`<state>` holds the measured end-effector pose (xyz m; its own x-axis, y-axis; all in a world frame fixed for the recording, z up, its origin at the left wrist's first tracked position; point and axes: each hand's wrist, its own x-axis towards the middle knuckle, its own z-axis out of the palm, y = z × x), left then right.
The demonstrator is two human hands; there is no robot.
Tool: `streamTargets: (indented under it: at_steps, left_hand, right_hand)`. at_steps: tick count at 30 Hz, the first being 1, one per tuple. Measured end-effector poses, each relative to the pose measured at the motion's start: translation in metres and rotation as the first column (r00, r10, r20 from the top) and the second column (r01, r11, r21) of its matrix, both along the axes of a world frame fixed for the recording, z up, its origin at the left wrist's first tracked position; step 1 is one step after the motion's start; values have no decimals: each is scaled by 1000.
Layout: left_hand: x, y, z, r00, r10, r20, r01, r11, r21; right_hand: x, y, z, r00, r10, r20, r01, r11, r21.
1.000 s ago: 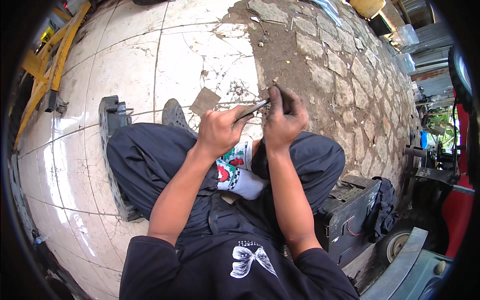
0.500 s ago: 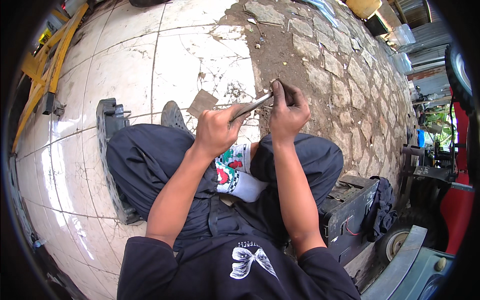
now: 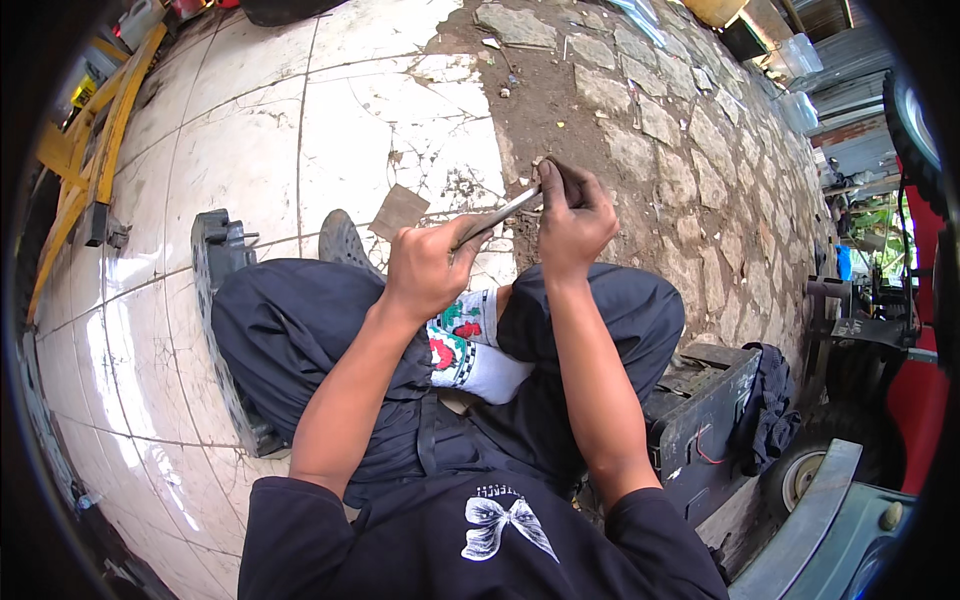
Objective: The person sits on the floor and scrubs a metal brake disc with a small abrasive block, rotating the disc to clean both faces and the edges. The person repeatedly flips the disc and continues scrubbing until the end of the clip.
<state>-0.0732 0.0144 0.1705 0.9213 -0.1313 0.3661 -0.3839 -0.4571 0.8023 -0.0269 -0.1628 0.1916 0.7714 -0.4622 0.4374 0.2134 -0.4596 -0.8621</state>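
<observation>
My left hand (image 3: 428, 262) is closed around a slim grey metal rod (image 3: 516, 205) that slants up to the right. At the rod's far end my right hand (image 3: 578, 222) is pinched, its thumb and fingertips darkened with grime. A small dull piece (image 3: 541, 162) shows at those fingertips, too small to name. Both hands are held above my crossed legs, in front of the patterned white socks (image 3: 462, 350). On the tiles beyond my left hand lies a flat brown square piece (image 3: 399, 212), close to a dark perforated clog (image 3: 343, 240).
A dark metal casing (image 3: 222, 250) lies left of my knee. To my right stands a black box (image 3: 700, 415) with a dark cloth (image 3: 768, 410) over its end. Yellow frame bars (image 3: 120, 130) rise at far left; a wheel (image 3: 800, 475) sits at right. Tiles meet rough stone paving (image 3: 700, 180).
The rod and both hands have shifted only slightly, the rod's exposed length looking a little brighter now. The whole view has drifted slightly. Both grips look the same.
</observation>
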Motion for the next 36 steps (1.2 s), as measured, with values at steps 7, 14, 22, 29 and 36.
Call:
streamTargets:
  at_steps: [7, 14, 22, 29, 36]
  left_hand:
    - [1, 0, 3, 1000, 4, -5, -4, 1000, -23]
    - [5, 3, 4, 1000, 10, -15, -10, 1000, -20]
    - [12, 11, 6, 993, 59, -100, -62, 998, -25]
    - [25, 33, -20, 929, 155, -336, -262, 916, -304]
    - [39, 25, -41, 884, 34, -467, -409, 542, -734]
  right_hand:
    - [1, -2, -2, 992, 101, -80, -97, 994, 51]
    - [-1, 4, 0, 986, 165, -23, -165, 986, 16]
    - [7, -9, 3, 965, 262, 6, -256, 947, -197]
    - [53, -113, -81, 945, 63, -322, 234, 558, 796]
    - [55, -68, -62, 960, 194, -203, 45, 609, 792]
